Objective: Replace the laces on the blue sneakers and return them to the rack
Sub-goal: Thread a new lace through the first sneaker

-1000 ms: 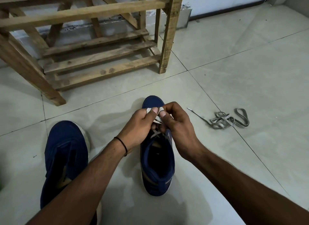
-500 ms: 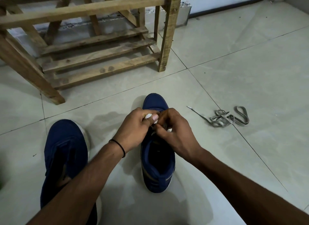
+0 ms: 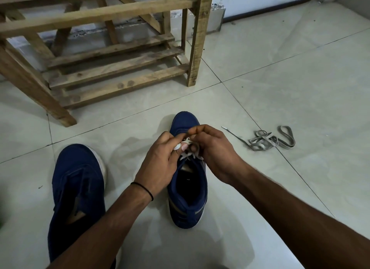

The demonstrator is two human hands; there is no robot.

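Your left hand [image 3: 160, 162] and right hand [image 3: 214, 150] meet over the front eyelets of the laced sneaker [image 3: 188, 188], which stands on the floor [image 3: 280, 78]. Both grips pinch the white lace [image 3: 187, 141], fingers curled tight. The second sneaker [image 3: 78, 188] lies well apart on the left. A grey lace [image 3: 270, 141] is heaped on the right. The wooden rack [image 3: 120, 54] stands behind.

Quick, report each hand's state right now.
Left hand: pinching the white lace above the blue sneaker.
Right hand: fingers curled, pinching the same white lace.
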